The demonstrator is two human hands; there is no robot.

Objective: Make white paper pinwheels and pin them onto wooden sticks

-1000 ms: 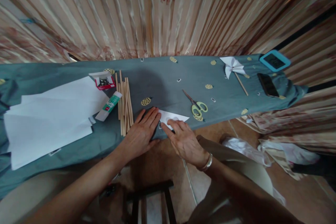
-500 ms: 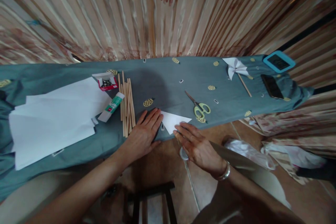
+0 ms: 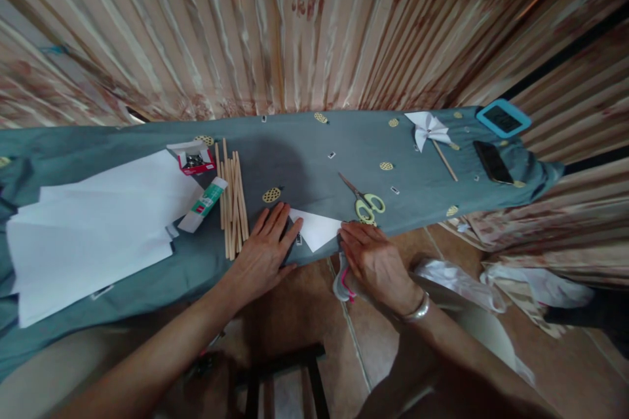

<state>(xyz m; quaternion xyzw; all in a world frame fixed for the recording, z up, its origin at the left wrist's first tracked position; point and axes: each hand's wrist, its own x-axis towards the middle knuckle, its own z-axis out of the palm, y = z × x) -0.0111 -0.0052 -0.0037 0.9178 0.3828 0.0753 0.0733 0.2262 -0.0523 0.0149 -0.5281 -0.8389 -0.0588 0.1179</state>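
A small white folded paper triangle [image 3: 315, 229] lies near the front edge of the table, one point toward me. My left hand [image 3: 263, 245] rests flat at its left corner, fingers stretched out and the index finger touching the paper. At the right corner, my right hand [image 3: 376, 258] has its fingers together and bent, closed on the tip; the thumb is hidden. Yellow-handled scissors [image 3: 362, 200] lie just beyond the right hand. Several wooden sticks [image 3: 233, 203] lie beside my left hand.
On the left are white paper sheets [image 3: 98, 229], a glue stick box [image 3: 204, 205] and an open red box [image 3: 196, 160] of small metal pieces. A paper pinwheel [image 3: 429, 132], a phone [image 3: 493, 162] and a blue-framed timer [image 3: 504, 119] lie at the right. Curtains hang behind.
My right hand has slid right along the triangle's edge to its right corner, uncovering the lower point. My left hand stays at the left corner with its index finger more spread. The view has shifted slightly.
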